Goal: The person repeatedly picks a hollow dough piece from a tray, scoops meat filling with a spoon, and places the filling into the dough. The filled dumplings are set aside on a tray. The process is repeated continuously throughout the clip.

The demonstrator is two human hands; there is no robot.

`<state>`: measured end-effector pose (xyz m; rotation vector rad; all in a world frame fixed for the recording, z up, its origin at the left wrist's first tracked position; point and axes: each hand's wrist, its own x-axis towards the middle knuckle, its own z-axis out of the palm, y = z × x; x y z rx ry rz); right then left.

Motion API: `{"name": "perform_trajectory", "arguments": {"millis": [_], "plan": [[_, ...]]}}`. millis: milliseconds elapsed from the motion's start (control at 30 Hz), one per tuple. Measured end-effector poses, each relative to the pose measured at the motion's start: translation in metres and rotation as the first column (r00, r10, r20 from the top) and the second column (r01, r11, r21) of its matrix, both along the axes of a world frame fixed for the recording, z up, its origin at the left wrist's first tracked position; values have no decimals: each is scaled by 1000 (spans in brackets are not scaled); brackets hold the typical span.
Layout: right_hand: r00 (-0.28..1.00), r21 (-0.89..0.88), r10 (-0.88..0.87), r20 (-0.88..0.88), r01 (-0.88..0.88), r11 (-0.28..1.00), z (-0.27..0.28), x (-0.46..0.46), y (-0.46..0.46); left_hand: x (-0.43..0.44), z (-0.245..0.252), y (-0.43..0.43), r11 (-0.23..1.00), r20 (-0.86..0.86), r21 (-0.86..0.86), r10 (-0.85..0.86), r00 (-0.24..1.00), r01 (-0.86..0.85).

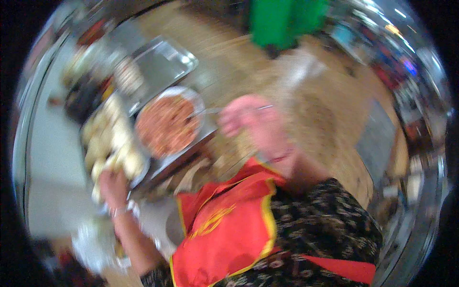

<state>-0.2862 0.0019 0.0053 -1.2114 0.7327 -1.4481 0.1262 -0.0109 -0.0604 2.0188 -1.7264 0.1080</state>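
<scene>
The picture is blurred by motion. My left hand (114, 187), with a bracelet at the wrist, touches pale, rounded food pieces (123, 158) heaped at the left; whether its fingers grip one is unclear. My right hand (249, 116), which looks pink and perhaps gloved, is closed around a thin metal utensil (211, 111). That utensil reaches left to a round, pale-rimmed bowl (198, 98) of orange-red, chopped or minced food (166, 125). The bowl lies between my hands, beside the pale pieces.
Beyond the bowl lies a rectangular metal tray (163, 62). Blurred containers (95, 61) stand at the upper left, near a pale surface (53, 143). A green bin-like object (276, 23) stands on the brown floor (229, 64). Cluttered shelving or racks (405, 93) line the right side.
</scene>
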Motion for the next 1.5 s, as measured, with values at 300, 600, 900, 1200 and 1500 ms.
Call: {"name": "perform_trajectory", "arguments": {"millis": [300,600,900,1200,1500], "plan": [[994,-28,30,-107,-33,999,10,2,36,-9,14,34,1000,-146,-21,13,989,-16],[986,-28,91,-140,-96,995,3,6,37,-42,37,25,929,108,34,-371,922,369],[987,-38,54,-151,-60,997,9,4,37,-36,35,5,979,280,93,-200,939,181],[891,-562,-256,-375,2,827,15,42,36,-140,60,74,940,-883,-135,-257,392,312],[872,-420,-121,-475,-104,902,2,57,45,-190,62,83,896,-911,-205,-27,-412,394]]}}
